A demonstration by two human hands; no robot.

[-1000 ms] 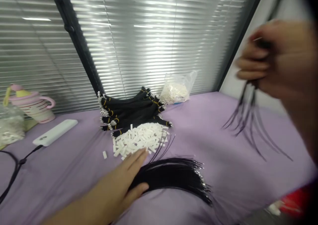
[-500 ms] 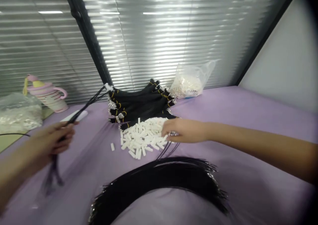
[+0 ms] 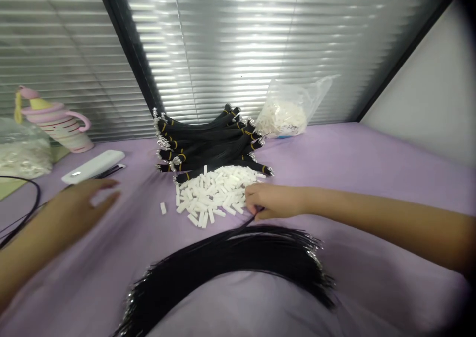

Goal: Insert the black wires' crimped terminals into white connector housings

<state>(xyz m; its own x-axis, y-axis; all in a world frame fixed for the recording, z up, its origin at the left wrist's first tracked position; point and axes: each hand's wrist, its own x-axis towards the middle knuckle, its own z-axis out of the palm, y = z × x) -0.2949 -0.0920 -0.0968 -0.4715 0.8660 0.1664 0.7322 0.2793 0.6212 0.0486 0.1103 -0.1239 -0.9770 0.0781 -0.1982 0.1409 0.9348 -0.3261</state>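
My right hand (image 3: 273,200) is closed, its fingertips pinching thin black cords (image 3: 250,221) at the right edge of a pile of small white tubes (image 3: 213,193). Below it a thick curved bundle of black cords (image 3: 230,252) with silvery tips lies across the purple cloth. On the left, my left hand (image 3: 87,200) is slightly blurred, thumb and fingers apart, with nothing between them. Just beyond its fingers lie a long white case (image 3: 94,167) and a few black cords with a white end (image 3: 118,167). Other black cords (image 3: 31,208) loop at the left edge.
Tied black cord bundles (image 3: 208,146) with yellow bands are stacked behind the white pile. A clear bag of white pieces (image 3: 284,116) leans at the blinds. A pink-handled cup (image 3: 57,123) and another bag (image 3: 24,151) stand at left. One loose tube (image 3: 162,208) lies apart.
My left hand has let go of the black cords, which now lie at the left beside the white case. My right hand stays at the pile, the cords now closer in its fingertips.
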